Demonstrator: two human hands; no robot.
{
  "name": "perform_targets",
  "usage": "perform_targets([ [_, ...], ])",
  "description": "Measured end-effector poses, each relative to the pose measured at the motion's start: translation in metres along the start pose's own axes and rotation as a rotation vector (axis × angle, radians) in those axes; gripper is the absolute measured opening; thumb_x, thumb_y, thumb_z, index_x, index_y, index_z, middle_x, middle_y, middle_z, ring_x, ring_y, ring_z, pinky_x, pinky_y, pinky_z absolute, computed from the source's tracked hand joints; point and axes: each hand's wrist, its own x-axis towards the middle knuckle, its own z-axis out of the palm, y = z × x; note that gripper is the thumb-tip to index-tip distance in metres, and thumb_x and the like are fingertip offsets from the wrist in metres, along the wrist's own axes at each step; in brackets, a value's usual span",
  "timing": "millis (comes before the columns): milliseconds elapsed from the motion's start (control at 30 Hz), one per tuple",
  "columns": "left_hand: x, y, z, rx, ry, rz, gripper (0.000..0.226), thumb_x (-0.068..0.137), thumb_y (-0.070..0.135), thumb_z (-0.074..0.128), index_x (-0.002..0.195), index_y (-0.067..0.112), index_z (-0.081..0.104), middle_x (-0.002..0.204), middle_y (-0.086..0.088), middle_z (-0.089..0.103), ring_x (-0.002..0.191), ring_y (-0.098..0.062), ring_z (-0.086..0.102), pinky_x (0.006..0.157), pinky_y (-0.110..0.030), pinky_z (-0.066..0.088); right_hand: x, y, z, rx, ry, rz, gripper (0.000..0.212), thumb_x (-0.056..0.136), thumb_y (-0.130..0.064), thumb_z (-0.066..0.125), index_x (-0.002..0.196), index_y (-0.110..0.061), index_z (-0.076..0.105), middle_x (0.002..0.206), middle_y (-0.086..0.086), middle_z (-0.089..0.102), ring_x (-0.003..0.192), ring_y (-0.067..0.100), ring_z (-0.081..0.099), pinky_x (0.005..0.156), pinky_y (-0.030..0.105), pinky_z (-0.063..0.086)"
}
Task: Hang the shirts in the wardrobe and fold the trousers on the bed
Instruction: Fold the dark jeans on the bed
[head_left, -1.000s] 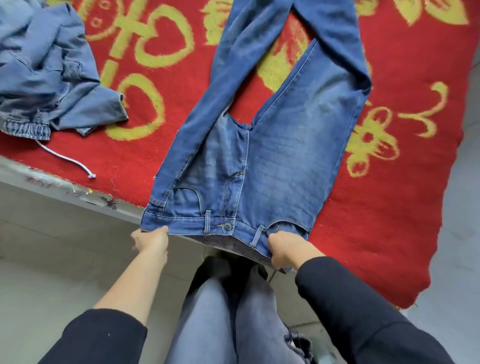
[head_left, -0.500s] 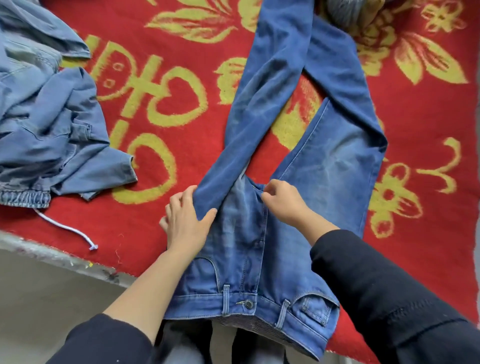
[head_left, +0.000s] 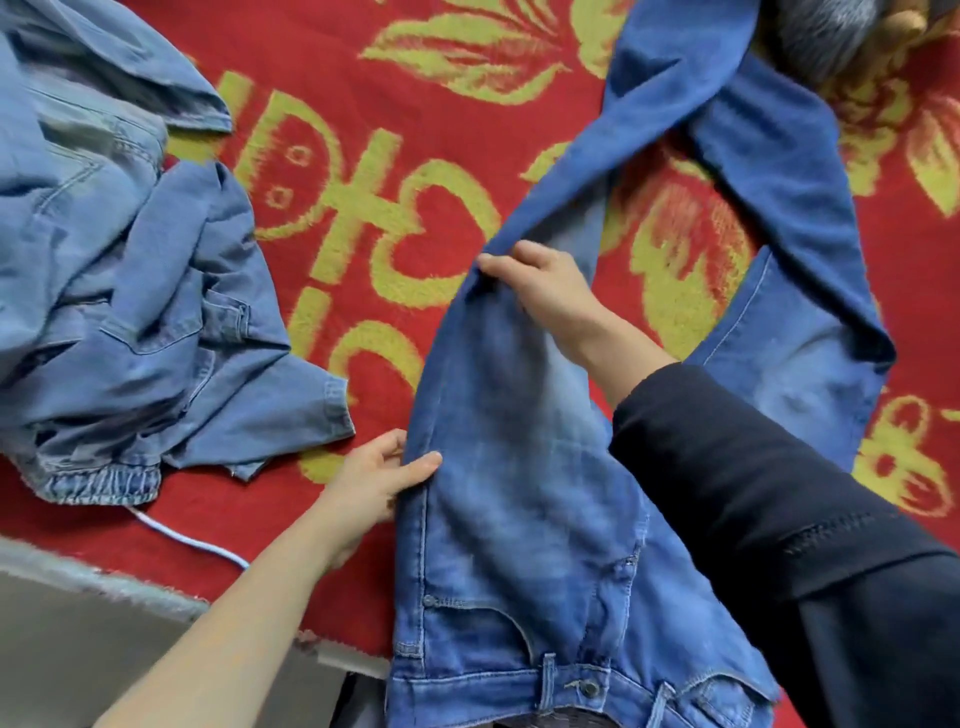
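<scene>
Left grip (head_left: 382, 475) and right grip (head_left: 545, 291) both pinch the jeans (head_left: 519, 467) along one leg's edge; its length runs on beyond the right grip; the other leg lies rightward.

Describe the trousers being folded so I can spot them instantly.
On the red and yellow bed cover, look right of the crumpled pale denim heap. The jeans lie spread out, the left hand and right hand gripping their side edge; they are darker blue.
</scene>
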Motion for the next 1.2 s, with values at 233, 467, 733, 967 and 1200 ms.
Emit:
perform_targets([
  [233,0.002,-0.027,-0.024,0.112,0.253,-0.042,0.008,0.088,0.016,0.065,0.094,0.013,0.060,0.077,-0.001,0.070,0.073,-0.013,0.064,0.059,-0.019,0.049,-0.015,0.056,0.005,-0.691,0.077,-0.043,0.035,0.086,-0.025,0.057,0.121,-0.018,0.061,0.125,0.001,0.058,0.122,0.024,0.045,0.095,0.037,0.036],
  [467,-0.021,-0.065,-0.015,0.417,0.075,-0.193,0.039,0.066,0.002,0.081,0.098,0.018,0.065,0.092,0.003,0.073,0.088,-0.013,0.069,0.080,-0.029,0.054,-0.103,0.131,-0.041,-0.746,0.231,-0.132,0.062,0.081,-0.045,0.065,0.132,-0.017,0.046,0.134,0.001,0.044,0.121,0.021,0.039,0.094,0.038,0.031],
  [733,-0.037,-0.098,0.012,0.494,0.358,-0.111,0.035,0.064,0.007,0.070,0.096,0.017,0.061,0.089,0.000,0.067,0.084,-0.019,0.060,0.071,-0.029,0.045,-0.216,0.211,-0.067,-1.141,-0.020,-0.307,0.071,0.070,-0.060,0.049,0.124,-0.015,0.045,0.121,0.007,0.044,0.108,0.029,0.045,0.083,0.042,0.041],
  [967,-0.076,-0.158,0.057,0.622,0.771,-0.125,0.027,0.081,0.015,0.064,0.102,0.008,0.048,0.102,-0.018,0.061,0.100,-0.039,0.056,0.076,-0.036,0.036,-0.293,0.269,-0.083,-1.297,-0.245,-0.385,0.103,0.046,-0.072,0.064,0.128,-0.011,0.053,0.118,0.008,0.053,0.102,0.029,0.051,0.076,0.048,0.048],
  [1200,-0.093,-0.160,0.072,0.835,0.814,-0.114,0.027,0.085,0.015,0.058,0.105,0.002,0.046,0.103,-0.024,0.057,0.101,-0.044,0.053,0.076,-0.038,0.034,-0.310,0.284,-0.083,-1.460,-0.300,-0.318,0.105,0.048,-0.034,0.082,0.140,-0.003,0.043,0.116,0.016,0.052,0.101,0.031,0.048,0.070,0.047,0.048],
])
